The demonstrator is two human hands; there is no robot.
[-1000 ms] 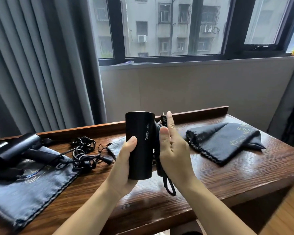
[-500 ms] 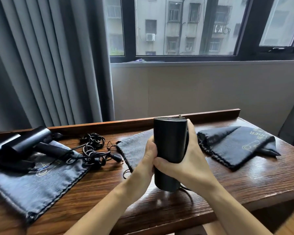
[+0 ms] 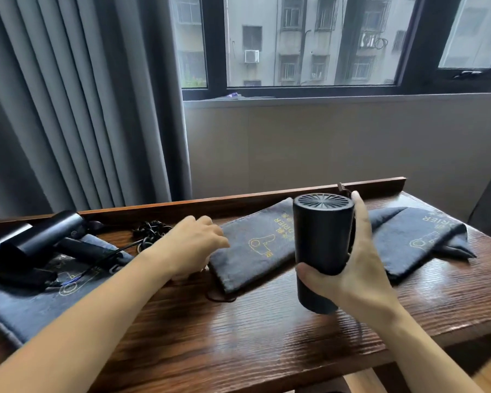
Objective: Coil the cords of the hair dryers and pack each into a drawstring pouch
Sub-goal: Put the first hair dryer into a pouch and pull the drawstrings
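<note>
My right hand (image 3: 355, 268) grips a black hair dryer (image 3: 321, 239) upright above the table, grille end up, its cord bunched behind the barrel under my fingers. My left hand (image 3: 193, 248) rests at the open end of the middle grey drawstring pouch (image 3: 255, 251), fingers curled on its edge. A second black hair dryer (image 3: 37, 242) lies at the far left on another pouch (image 3: 26, 304), its cord (image 3: 150, 231) in a loose tangle behind my left hand. A third pouch (image 3: 420, 239) lies crumpled at the right.
The wooden table (image 3: 253, 330) has a raised back rail (image 3: 238, 197) and ends just right of the third pouch. Grey curtains (image 3: 77, 109) hang at the left, and a wall with a window stands behind.
My left hand has let go of the dryer and moved left onto the middle pouch's open end. My right hand alone now holds the dryer, shifted to the right.
</note>
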